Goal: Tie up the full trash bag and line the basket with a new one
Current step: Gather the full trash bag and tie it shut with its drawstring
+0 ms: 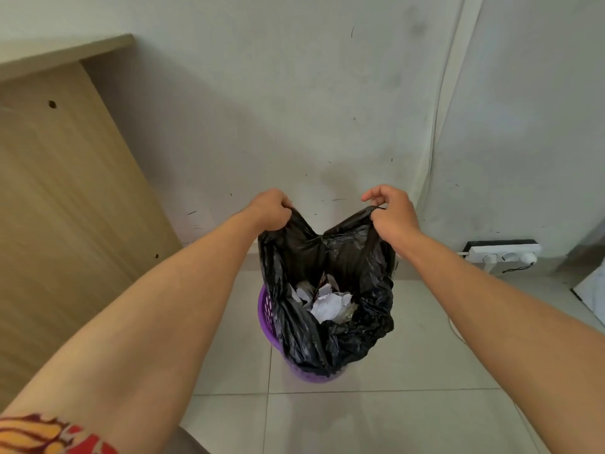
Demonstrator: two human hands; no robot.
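Above the purple basket by the far wall, left hand and right hand each pinch a top corner of the black trash bag; best draw both corners together evenly, keeping the crumpled paper inside

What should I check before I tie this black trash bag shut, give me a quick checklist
1. Left hand gripping one side of the black trash bag: ok.
2. Right hand gripping the opposite side: ok.
3. Crumpled paper sits below the bag mouth, leaving slack to knot: ok.
4. Bag lifted clear of the purple basket: not ok, its bottom is still inside.
5. Holes or tears in the bag: cannot tell.
6. New liner within reach: cannot tell, none in view.
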